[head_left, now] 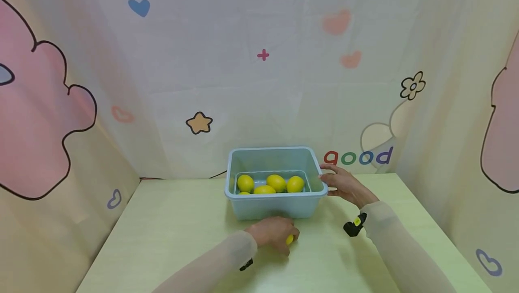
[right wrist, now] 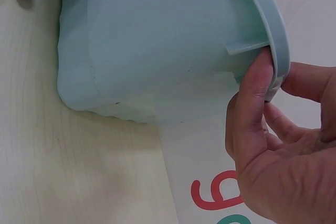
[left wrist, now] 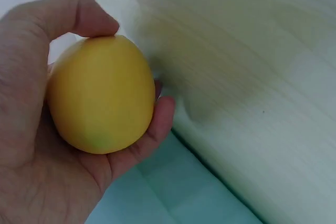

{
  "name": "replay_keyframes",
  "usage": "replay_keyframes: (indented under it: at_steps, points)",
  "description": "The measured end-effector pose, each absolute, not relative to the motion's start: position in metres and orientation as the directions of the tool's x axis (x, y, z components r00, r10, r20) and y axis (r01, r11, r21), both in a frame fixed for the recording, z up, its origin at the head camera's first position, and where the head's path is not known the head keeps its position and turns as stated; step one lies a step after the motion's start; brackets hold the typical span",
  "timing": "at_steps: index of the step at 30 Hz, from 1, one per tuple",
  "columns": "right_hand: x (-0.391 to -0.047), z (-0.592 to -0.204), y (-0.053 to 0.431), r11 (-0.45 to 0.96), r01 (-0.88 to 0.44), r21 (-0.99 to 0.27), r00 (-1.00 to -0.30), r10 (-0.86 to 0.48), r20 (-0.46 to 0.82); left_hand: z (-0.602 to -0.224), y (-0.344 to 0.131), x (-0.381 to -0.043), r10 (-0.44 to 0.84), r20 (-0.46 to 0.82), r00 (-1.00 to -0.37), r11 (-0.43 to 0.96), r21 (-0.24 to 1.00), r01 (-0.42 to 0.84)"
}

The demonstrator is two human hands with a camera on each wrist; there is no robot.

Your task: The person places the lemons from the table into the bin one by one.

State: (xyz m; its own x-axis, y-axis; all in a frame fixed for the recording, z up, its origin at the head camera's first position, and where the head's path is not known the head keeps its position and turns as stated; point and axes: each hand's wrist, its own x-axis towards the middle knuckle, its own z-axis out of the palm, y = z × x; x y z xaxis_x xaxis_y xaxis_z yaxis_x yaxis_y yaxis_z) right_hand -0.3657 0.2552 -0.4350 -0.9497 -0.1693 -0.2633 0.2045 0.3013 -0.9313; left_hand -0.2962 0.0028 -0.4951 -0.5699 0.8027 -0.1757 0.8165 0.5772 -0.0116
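Note:
A yellow lemon (left wrist: 102, 95) with a faint green patch lies in my left hand (head_left: 275, 234), its thumb and fingers curled round it. This hand is low over the table, just in front of the light blue plastic bin (head_left: 275, 207). In the head view only a sliver of that lemon shows between the fingers. My right hand (head_left: 344, 185) grips the bin's right rim, which the right wrist view shows pinched between thumb and fingers (right wrist: 254, 98). Inside the bin lie several more lemons (head_left: 276, 183), the front ones partly hidden by its near wall.
The bin stands on a pale wood-grain table (head_left: 174, 221), close to its back edge. Behind and at both sides hangs a printed cloth (head_left: 227, 85) with hearts, stars and the word "good". A dark wrist strap piece (head_left: 355, 224) sits on my right sleeve.

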Motion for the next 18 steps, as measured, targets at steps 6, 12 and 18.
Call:
replay_keyframes:
  at_steps: [6, 12, 18]
  points:
    - [-0.366, -0.436, 0.256, 0.297, 0.198, -0.934, -0.950, -0.175, -0.257, -0.496, -0.001, -0.297, 0.817, -0.167, -0.552, 0.560, 0.001, 0.828]
    - [-0.365, -0.436, 0.255, 0.293, 0.194, -0.936, -0.947, -0.192, -0.256, -0.492, -0.006, -0.298, 0.833, -0.112, -0.541, 0.548, 0.034, 0.836]
    - [-0.364, -0.433, 0.254, 0.293, 0.198, -0.935, -0.945, -0.196, -0.262, -0.474, -0.008, -0.295, 0.852, -0.038, -0.522, 0.524, 0.039, 0.851]
